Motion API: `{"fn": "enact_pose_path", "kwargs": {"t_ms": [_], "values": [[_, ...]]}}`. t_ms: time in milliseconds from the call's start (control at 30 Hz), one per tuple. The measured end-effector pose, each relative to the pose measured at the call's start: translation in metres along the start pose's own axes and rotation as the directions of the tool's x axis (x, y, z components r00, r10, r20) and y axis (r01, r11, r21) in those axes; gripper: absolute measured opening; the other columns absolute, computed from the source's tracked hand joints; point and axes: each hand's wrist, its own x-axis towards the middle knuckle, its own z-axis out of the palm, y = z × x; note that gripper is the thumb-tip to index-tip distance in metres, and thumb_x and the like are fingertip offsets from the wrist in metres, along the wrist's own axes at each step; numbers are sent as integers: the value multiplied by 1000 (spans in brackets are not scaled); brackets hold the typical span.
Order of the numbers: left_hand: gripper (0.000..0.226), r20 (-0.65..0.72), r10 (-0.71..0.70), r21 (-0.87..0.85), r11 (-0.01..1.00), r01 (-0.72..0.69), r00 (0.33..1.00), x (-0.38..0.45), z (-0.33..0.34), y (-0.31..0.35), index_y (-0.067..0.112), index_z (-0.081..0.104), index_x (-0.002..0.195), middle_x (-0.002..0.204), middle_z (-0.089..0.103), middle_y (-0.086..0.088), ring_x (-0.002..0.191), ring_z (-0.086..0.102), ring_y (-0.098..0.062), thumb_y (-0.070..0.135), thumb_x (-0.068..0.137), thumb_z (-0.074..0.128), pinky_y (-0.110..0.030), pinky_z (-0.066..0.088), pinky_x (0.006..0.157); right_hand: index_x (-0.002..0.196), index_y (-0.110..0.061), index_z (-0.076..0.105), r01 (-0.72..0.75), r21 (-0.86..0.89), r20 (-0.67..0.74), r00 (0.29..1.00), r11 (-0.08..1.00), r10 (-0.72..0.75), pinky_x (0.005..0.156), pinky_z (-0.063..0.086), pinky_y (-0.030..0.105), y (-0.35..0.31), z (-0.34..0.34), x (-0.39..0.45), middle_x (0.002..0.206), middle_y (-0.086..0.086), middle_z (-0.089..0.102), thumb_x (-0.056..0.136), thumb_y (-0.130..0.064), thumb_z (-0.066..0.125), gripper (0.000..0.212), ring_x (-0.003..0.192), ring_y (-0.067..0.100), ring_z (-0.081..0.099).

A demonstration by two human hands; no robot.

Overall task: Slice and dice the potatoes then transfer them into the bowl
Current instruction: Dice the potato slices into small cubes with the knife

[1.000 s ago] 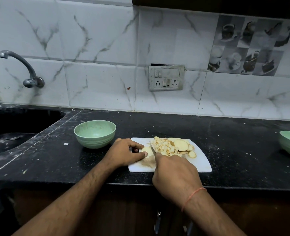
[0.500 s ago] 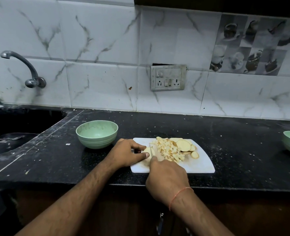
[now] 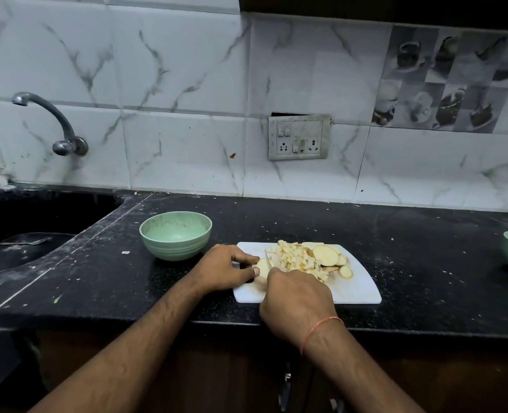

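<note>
The right hand (image 3: 299, 296) is wrapped round the knife (image 3: 268, 259), blade down on a potato slice (image 3: 263, 268) that the left hand (image 3: 223, 269) pinches steady. Diced potato (image 3: 294, 260) lies piled beside it on the cutting board (image 3: 357, 290), kept clear of the blade; the green bowl (image 3: 175, 235) waits near.

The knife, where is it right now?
In the head view the knife is gripped by the right hand over the white cutting board, its blade between the held potato piece and the diced pile.

You're in a home kitchen, probably: black stone counter (image 3: 396, 263), wall tap (image 3: 59, 126) over sink (image 3: 38, 216), marble-look tiles (image 3: 187, 70).
</note>
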Motion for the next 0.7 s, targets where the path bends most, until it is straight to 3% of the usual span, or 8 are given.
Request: {"fn": "enact_pose_path", "kwargs": {"t_ms": [267,467,700], "values": [[23,3,-32,-1,1000,32,999,2,1,-2,36,84,108,98,72,30,98,60,25,40,86,86,3,37,83,128,-16,54,17,26,26,1000,1000,-18,74,37,34,-2,5,3,114,6,65,96,-24,47,33,100,27,58],[19,-3,-41,-7,999,40,999,2,-2,-2,40,85,100,104,75,28,104,65,15,47,82,87,-12,46,96,158,-20,30,85,-38,11,996,996,-85,76,37,37,10,-1,-41,121,5,65,99,-28,41,61,114,29,59],[18,-13,-51,-44,998,51,999,-3,-1,5,38,86,98,102,76,27,101,65,17,44,81,89,-8,45,91,133,-22,52,59,51,-69,996,997,-56,74,38,36,8,-11,-27,114,3,65,97,-25,41,37,106,27,59]]}}
